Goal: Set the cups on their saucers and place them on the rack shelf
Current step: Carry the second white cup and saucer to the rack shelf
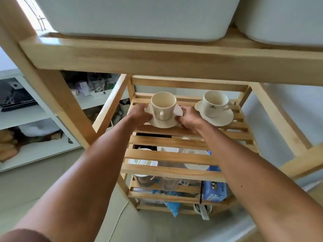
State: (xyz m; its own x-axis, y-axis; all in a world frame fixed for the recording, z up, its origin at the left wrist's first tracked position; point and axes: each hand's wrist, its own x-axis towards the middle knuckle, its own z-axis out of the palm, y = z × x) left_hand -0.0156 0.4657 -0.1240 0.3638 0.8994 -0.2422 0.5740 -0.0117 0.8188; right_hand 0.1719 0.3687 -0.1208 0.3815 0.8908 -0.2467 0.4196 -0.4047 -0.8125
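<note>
Head view: the left hand [139, 114] pinches the left edge of a cream saucer [164, 122] and the right hand [189, 119] pinches its right edge, both closed on the rim; a cream cup [163, 105] stands upright on that saucer, its mouth facing up and its handle turned toward the person; the saucer lies flat at the left of the slatted rack shelf [174, 142], seemingly touching the slats, though contact cannot be confirmed; just to the right, apart from it, a second cup [215, 103] sits on its own saucer [216, 117], handle pointing right; the step in hand appears to be setting this pair down; the next move likely calls for easing both grips off evenly so the cup does not slide.
</note>
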